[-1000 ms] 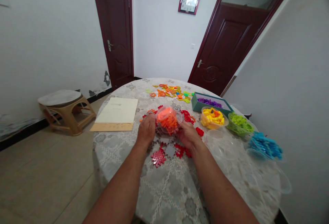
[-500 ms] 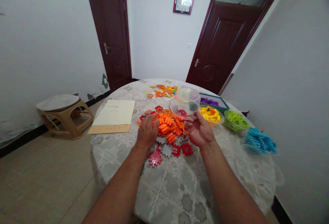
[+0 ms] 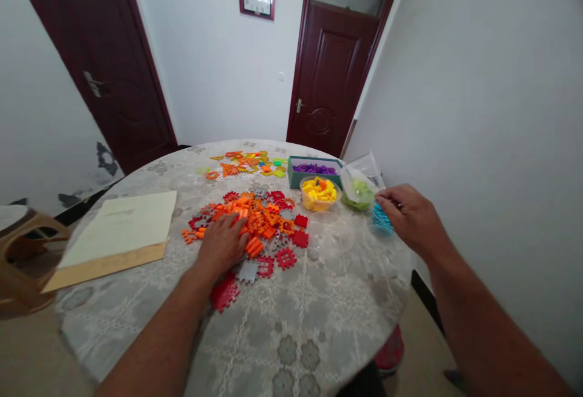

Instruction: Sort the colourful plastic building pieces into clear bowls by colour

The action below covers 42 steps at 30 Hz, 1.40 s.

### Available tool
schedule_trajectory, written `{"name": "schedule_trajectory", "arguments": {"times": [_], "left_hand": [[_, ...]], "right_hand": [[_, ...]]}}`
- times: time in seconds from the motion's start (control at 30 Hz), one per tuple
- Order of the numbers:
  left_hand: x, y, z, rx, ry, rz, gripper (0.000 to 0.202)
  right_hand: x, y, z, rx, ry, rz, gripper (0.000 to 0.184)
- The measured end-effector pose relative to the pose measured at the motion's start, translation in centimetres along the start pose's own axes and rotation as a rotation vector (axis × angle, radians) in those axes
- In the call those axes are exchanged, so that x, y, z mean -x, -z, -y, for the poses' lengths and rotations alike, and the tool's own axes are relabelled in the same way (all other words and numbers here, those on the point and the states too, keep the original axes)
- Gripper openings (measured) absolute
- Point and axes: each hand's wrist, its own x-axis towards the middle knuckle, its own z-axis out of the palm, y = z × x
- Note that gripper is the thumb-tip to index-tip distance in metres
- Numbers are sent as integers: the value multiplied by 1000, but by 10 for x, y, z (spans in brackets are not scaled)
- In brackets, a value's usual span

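My left hand [image 3: 223, 240] lies on the near left side of a heap of orange plastic building pieces [image 3: 262, 221], fingers bent over it. Red toothed squares [image 3: 286, 258] and grey ones [image 3: 248, 272] lie around the heap. At the right, my right hand [image 3: 405, 210] is closed in a pinch at the edge of a clear plastic container [image 3: 364, 169]. This container is tilted in front of a bowl of green pieces [image 3: 359, 195] and partly covers it. Blue pieces [image 3: 381, 218] show beside my right fingers. A clear round plastic dish [image 3: 328, 233] stands right of the heap.
A bowl of yellow pieces [image 3: 319, 193] stands before a green box [image 3: 295, 177] of purple pieces [image 3: 314, 169]. Mixed flat pieces [image 3: 246, 163] lie farther back. Papers [image 3: 122, 221] are on the left of the round table [image 3: 291, 312]; a stool [image 3: 31, 251] stands beyond.
The view has turned right. My right hand has left the clear round dish beside the heap and moved right, where it grips another clear container. My left hand stays on the orange heap.
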Motion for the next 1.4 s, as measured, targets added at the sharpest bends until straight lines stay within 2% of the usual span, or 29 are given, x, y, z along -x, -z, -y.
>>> {"name": "schedule_trajectory", "arguments": {"times": [0.07, 0.17, 0.27, 0.4, 0.5, 0.6, 0.73, 0.83, 0.93, 1.07, 1.2, 1.4], "left_hand": [[0, 2, 10, -34, 25, -15, 43], [0, 6, 22, -86, 63, -38, 45], [-1, 8, 32, -151, 80, -41, 44], [0, 9, 38, -239, 94, -24, 42], [0, 11, 32, -246, 95, -17, 41], [-3, 13, 17, -202, 58, 2, 44], [-6, 11, -8, -138, -39, 121, 48], [-6, 4, -19, -133, -10, 183, 49], [-8, -3, -21, -133, 24, 189, 52], [-17, -8, -19, -144, 48, 213, 54], [-26, -10, -21, -137, 52, 243, 55], [-14, -3, -14, -148, 7, 211, 50]], "right_hand": [[5, -10, -12, 113, 28, 92, 25], [10, -29, -22, 297, -14, 223, 27], [11, -42, -23, 447, -74, 309, 30], [11, -52, -17, 532, -104, 375, 32], [13, -60, -17, 570, -119, 408, 33], [14, -69, -21, 574, -141, 460, 32], [13, -81, -27, 556, -133, 541, 32], [12, -89, -29, 567, -130, 618, 33], [13, -95, -29, 562, -124, 673, 31], [14, -99, -27, 531, -114, 676, 25], [12, -97, -24, 528, -101, 688, 30], [13, -91, -21, 518, -91, 677, 34]]}}
